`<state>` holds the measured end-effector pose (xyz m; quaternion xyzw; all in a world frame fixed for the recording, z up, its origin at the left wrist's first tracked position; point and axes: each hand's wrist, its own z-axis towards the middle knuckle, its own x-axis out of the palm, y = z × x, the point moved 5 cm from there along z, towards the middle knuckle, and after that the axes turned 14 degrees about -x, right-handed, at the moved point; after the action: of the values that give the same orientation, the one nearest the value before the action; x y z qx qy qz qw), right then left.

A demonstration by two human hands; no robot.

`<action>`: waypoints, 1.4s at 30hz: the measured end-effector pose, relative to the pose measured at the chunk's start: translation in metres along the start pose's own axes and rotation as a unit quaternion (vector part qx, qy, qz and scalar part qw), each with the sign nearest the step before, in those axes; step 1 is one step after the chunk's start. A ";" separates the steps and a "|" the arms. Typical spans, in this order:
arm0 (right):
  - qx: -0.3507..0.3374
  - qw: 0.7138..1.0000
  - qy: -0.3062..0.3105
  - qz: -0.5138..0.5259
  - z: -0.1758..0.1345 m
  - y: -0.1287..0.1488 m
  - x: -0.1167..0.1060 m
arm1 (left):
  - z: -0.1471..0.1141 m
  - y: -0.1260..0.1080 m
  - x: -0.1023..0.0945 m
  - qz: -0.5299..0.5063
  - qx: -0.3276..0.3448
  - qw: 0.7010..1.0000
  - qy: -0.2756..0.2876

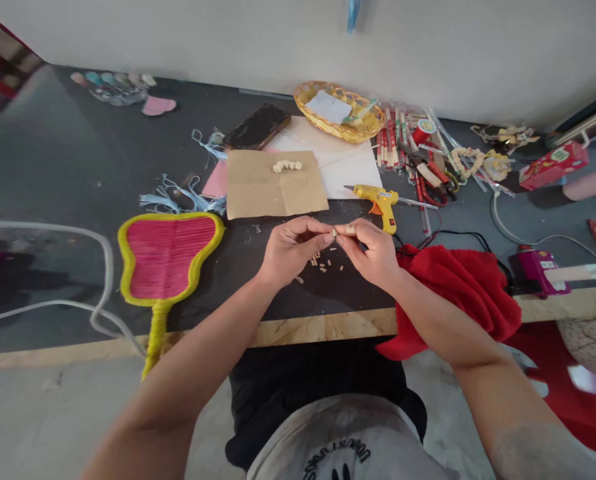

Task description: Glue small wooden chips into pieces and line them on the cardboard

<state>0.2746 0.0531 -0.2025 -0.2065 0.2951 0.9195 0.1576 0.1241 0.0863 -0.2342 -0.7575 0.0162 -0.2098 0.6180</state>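
Observation:
My left hand (295,247) and my right hand (371,250) meet over the front of the table, fingertips nearly touching. Both are closed in a pinch around one small pale piece (334,233), whose exact kind is too small to tell. Below them, several small beige bits (323,267) lie scattered on the dark tabletop. Just beyond the hands rests a sheet of brown paper (258,190) with a short curved row of cream-coloured pieces (287,166) on it. A yellow glue gun (378,200) lies behind my right hand, its nozzle facing left.
A pink fan with yellow edging (165,257) overhangs the table's front edge at left. Red cloth (458,287) lies under my right forearm. Behind are a wicker basket (338,130), a dark block (258,127) and a pile of wrapped sticks and tools (428,167). White cable (105,267) loops at left.

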 end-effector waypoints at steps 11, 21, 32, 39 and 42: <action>0.122 0.991 -0.007 0.055 -0.004 -0.010 -0.003 | 0.001 0.002 0.006 -0.145 -0.151 0.974 0.081; 0.147 0.986 -0.008 0.080 -0.005 -0.009 -0.003 | 0.001 0.003 0.007 -0.139 -0.152 0.975 0.087; 0.127 0.990 0.008 0.056 -0.003 -0.006 -0.002 | 0.001 0.002 0.006 -0.095 -0.131 0.985 0.063; 0.120 0.991 0.009 0.061 -0.002 -0.004 -0.002 | 0.001 0.002 0.006 -0.089 -0.121 0.987 0.062; 0.121 0.991 0.008 0.058 -0.002 -0.006 -0.003 | 0.001 0.003 0.005 -0.083 -0.126 0.987 0.058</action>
<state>0.2797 0.0556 -0.2057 -0.1756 0.4172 0.8829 0.1254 0.1295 0.0850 -0.2356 -0.8148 0.0154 -0.2997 0.4961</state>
